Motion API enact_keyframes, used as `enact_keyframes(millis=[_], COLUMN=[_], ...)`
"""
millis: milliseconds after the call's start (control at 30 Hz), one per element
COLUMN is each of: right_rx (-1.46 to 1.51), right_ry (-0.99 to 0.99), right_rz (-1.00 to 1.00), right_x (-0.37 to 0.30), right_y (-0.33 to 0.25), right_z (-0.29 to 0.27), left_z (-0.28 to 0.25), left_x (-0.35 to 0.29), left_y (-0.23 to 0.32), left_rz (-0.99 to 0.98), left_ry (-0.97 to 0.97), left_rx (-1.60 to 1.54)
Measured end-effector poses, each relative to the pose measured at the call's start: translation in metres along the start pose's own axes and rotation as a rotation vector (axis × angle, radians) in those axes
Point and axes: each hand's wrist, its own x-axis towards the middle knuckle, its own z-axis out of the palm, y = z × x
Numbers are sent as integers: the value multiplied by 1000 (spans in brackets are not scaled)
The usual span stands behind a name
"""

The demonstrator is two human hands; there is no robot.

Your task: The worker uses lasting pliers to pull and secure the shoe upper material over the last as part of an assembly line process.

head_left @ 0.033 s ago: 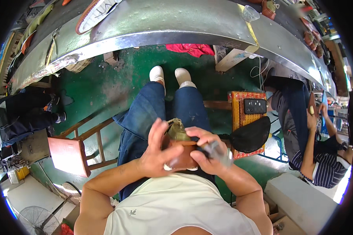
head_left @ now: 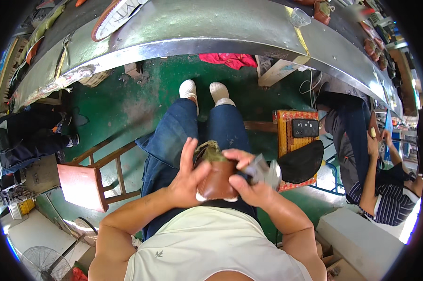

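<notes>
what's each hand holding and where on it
Left hand grips the brown shoe by its side; right hand holds its other side plus a grey tool.

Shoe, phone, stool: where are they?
shoe [head_left: 217, 180], head view, brown side
phone [head_left: 305, 128], head view, middle of its black back
stool [head_left: 82, 186], head view, seat top

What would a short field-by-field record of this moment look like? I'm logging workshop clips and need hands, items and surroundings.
left hand: left hand cups the brown shoe over the lap, grip closed on it
right hand: right hand holds a small grey tool against the shoe
seat beside: phone and black cap on a woven stool
left side: wooden stool
ahead: long metal bench
others: seated person at right
</notes>
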Motion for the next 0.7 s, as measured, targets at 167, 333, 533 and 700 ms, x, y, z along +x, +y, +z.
enact_keyframes(millis=[167,333,533,700], right_rx=[-159,161,173,-106], right_ry=[145,111,6,-56], right_rz=[307,498,900,863], right_x=[39,33,3,-7], right_y=[33,79,98,78], right_z=[-25,-9,-6,-28], left_z=[11,6,6,-16], left_x=[13,37,26,39], left_y=[-37,-62,-83,-76], left_rz=[-612,-713,-945,-1103], left_ry=[-129,-178,-392,-530], left_rx=[-458,-119,-437,-955])
